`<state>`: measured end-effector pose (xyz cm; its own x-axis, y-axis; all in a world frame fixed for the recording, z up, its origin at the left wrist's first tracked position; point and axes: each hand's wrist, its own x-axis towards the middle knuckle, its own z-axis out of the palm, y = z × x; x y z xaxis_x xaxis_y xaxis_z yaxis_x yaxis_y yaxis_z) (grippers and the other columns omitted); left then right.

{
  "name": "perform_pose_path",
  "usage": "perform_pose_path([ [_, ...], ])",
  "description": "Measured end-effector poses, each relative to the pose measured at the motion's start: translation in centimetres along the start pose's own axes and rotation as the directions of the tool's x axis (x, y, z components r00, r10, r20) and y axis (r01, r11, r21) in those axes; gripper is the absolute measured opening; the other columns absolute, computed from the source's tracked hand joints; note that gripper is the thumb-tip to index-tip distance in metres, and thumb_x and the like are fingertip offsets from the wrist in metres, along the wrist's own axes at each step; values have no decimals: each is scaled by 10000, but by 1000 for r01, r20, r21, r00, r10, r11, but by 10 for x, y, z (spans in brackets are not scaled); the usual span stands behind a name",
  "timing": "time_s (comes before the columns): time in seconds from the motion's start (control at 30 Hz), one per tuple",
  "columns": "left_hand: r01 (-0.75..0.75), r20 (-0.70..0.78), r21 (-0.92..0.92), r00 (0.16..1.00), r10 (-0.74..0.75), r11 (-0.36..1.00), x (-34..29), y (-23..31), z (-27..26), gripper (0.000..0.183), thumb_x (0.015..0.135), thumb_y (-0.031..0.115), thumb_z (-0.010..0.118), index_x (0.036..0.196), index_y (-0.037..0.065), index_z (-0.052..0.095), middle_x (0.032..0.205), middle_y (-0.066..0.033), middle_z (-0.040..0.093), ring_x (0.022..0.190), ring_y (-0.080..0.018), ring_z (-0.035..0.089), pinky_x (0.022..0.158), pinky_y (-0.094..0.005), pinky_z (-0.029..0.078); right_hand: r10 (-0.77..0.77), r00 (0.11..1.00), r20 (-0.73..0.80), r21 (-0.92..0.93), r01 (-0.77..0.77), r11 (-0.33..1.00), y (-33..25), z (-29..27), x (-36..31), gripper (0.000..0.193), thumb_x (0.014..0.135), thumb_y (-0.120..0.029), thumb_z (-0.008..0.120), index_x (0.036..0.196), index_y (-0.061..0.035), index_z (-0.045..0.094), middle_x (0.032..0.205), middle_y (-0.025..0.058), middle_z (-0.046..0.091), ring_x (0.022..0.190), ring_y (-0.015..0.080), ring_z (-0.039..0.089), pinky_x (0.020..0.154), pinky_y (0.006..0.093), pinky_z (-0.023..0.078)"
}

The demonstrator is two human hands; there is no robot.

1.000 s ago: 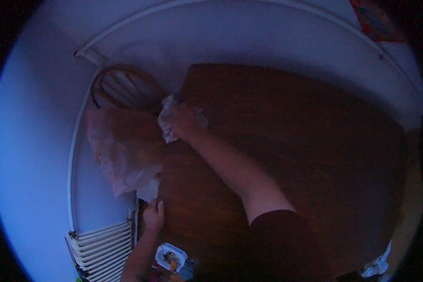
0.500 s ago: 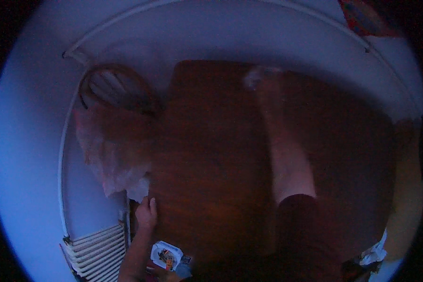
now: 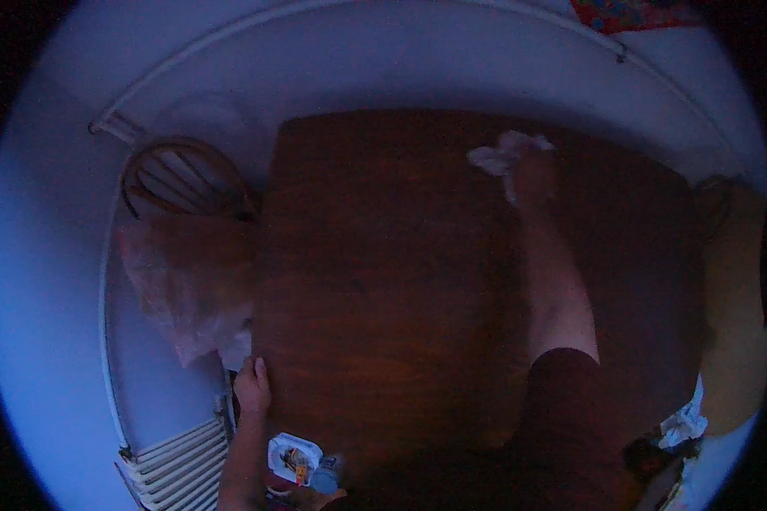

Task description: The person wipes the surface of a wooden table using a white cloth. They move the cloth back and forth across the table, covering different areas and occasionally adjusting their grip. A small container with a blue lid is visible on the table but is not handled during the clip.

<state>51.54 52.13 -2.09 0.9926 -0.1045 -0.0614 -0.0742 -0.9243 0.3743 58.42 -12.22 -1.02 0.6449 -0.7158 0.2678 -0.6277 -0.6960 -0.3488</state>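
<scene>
A dark brown wooden table (image 3: 383, 281) fills the middle of the view. Far across it, right of the middle, my right hand (image 3: 535, 177) presses a crumpled whitish cloth (image 3: 510, 152) onto the tabletop. The cloth bunches out past the fingers, which are closed on it and partly lost in the dim light. My left hand (image 3: 252, 387) grips the table's left edge, with the thumb showing at the rim and the other fingers mostly hidden.
A wooden chair (image 3: 158, 146) with a pale plastic sheet or bag (image 3: 187, 281) stands at the left. A white ribbed radiator (image 3: 179, 464) is at lower left. A white tray (image 3: 273, 456) holding small items sits near the front. Crumpled white material (image 3: 683, 422) lies at lower right.
My right hand and the cloth have shifted right and slightly nearer over the tabletop. The view has turned a little; my left hand stays at the table edge.
</scene>
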Motion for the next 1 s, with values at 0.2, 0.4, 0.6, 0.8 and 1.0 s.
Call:
perform_pose_path([
  [0.2,-55,-54,-8,997,54,998,6,8,0,357,944,360,413,945,42,573,815,-240,615,756,-454,584,639,-506,446,-127,992,-12,57,127,990,-107,21,-58,356,867,-341,533,1169,-164,598,1110,119,608,1040,301,576,874,451,473],
  [0.4,11,-40,-9,999,-11,1000,2,10,-7,384,944,367,416,1002,27,587,862,-253,623,797,-450,591,673,-487,461,-605,783,141,342,535,772,-245,37,-144,355,870,-335,530,1180,-175,594,1111,112,611,1043,296,577,875,449,474],
  [0.6,39,-18,-37,999,-40,999,-4,-5,-9,430,952,389,401,1003,2,581,897,-261,618,851,-441,587,716,-473,456,-72,989,129,214,43,976,-28,-28,-54,354,873,-330,526,1190,-186,591,1112,106,614,1047,291,578,877,448,474],
  [0.8,-103,-82,-57,992,98,993,-2,14,-7,450,957,390,392,991,-22,570,938,-280,602,892,-455,567,765,-485,439,-120,978,-168,-217,82,973,71,-51,-53,285,875,-175,483,1127,-166,616,1056,63,634,1039,215,587,889,427,473],
  [1.0,-3,39,3,999,3,1000,0,10,-18,486,948,422,396,1091,-9,569,1071,-284,579,1013,-441,545,865,-482,421,-157,944,290,217,94,971,-127,-13,-144,311,889,-262,504,1175,-182,597,1252,175,501,1114,400,496,957,479,416],
])
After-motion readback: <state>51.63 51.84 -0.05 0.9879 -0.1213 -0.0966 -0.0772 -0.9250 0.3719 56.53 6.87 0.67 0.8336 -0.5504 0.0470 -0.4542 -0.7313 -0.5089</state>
